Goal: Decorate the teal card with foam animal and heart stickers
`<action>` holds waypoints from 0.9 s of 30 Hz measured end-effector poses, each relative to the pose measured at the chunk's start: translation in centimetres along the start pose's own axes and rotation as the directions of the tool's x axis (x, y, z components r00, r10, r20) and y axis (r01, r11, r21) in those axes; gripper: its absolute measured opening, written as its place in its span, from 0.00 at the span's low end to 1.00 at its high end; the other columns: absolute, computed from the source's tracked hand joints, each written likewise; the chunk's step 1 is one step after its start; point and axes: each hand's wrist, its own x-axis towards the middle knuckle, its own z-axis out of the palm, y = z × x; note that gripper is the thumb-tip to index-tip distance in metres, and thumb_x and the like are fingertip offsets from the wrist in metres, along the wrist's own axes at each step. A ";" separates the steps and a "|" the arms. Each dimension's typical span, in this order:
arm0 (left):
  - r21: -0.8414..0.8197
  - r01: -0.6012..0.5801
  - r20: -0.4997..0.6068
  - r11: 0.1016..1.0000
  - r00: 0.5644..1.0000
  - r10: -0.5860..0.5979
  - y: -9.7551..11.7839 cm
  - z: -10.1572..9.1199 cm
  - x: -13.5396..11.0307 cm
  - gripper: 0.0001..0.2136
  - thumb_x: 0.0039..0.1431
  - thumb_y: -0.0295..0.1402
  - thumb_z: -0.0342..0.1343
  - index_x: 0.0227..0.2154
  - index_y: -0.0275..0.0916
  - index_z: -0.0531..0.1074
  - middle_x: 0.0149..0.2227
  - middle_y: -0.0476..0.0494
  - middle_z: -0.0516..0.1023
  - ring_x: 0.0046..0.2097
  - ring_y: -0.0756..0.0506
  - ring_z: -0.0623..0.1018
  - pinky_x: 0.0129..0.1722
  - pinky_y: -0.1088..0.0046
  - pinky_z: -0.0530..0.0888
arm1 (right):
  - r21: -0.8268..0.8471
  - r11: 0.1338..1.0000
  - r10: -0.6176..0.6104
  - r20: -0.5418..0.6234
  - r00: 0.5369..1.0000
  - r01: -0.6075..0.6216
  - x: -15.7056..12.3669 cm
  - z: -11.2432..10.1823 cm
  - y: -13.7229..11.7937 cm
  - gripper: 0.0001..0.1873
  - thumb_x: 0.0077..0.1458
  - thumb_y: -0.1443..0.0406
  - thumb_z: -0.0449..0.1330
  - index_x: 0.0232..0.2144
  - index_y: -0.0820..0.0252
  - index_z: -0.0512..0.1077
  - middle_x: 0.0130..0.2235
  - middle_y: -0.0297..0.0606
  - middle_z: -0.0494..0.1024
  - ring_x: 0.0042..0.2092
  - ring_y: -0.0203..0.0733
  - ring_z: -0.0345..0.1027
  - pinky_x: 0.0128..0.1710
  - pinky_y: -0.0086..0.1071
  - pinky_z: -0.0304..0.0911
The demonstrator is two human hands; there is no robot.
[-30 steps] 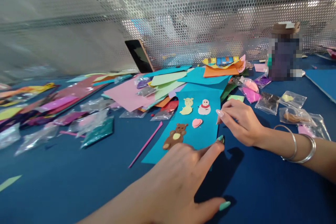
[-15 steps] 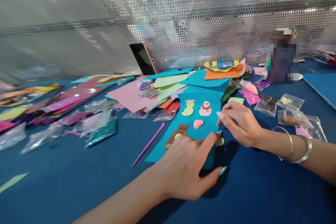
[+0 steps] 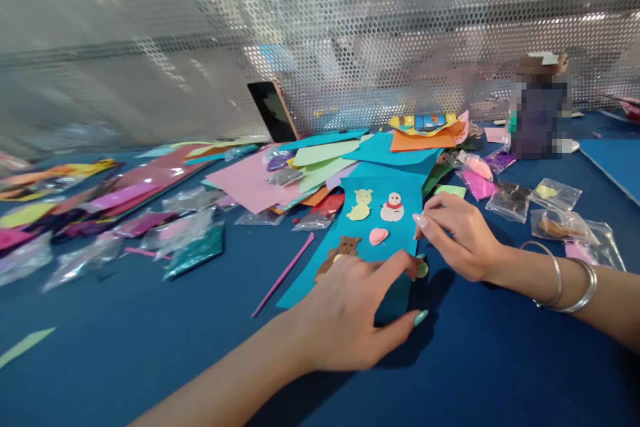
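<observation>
A bright blue paper sheet [image 3: 395,247] lies in front of me with small clay-like figures on it. They are a yellow animal [image 3: 359,205], a snowman with a red scarf [image 3: 392,207], a pink hat-like piece [image 3: 379,236] and a brown bear [image 3: 345,248], partly hidden. Over the sheet's lower part lies my left hand [image 3: 350,310], open, thumb held apart and index fingertip at the right edge beside a light green piece [image 3: 423,270]. My right hand [image 3: 457,237] is closed in a pinch by the sheet's right edge; whatever its fingertips hold is hidden.
A pink plastic stick [image 3: 283,273] lies left of the sheet. Clay packets [image 3: 513,200] are scattered right, and bagged teal clay [image 3: 197,253] left. Coloured papers [image 3: 260,177] pile up behind. A phone [image 3: 273,112] leans against the perforated metal screen [image 3: 350,33].
My left hand has shifted slightly, its thumb drawn a little up and left. My right hand keeps its pinch in nearly the same spot. The figures stay in place on the sheet.
</observation>
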 end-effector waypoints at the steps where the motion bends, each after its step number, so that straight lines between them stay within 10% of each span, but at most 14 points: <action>1: -0.001 0.026 0.013 1.000 1.000 -0.026 0.1 -0.2 0.1 0.13 0.52 0.42 0.50 0.38 0.42 0.65 0.21 0.51 0.69 0.22 0.45 0.69 0.28 0.68 0.65 | -0.004 1.000 0.000 -0.001 1.000 0.000 0.0 0.0 0.0 0.22 0.60 0.65 0.42 0.19 0.63 0.67 0.25 0.42 0.69 0.32 0.40 0.62 0.31 0.34 0.60; 10: -0.164 -0.030 -0.061 0.986 0.998 0.020 0.1 -0.4 -0.1 0.11 0.54 0.38 0.51 0.39 0.43 0.64 0.22 0.54 0.68 0.27 0.47 0.71 0.27 0.74 0.63 | 0.016 1.000 -0.021 -0.009 1.000 0.021 -0.1 -0.1 0.2 0.21 0.60 0.65 0.43 0.20 0.64 0.69 0.26 0.43 0.70 0.32 0.41 0.64 0.31 0.35 0.61; 27: 0.145 -0.110 0.067 0.983 0.993 0.101 1.5 -0.5 -0.2 0.15 0.47 0.43 0.58 0.37 0.42 0.67 0.23 0.52 0.75 0.23 0.44 0.74 0.21 0.72 0.62 | 0.028 0.999 0.024 0.009 1.000 -0.024 -0.1 0.0 0.1 0.22 0.61 0.64 0.43 0.21 0.64 0.69 0.26 0.42 0.70 0.32 0.40 0.63 0.32 0.35 0.60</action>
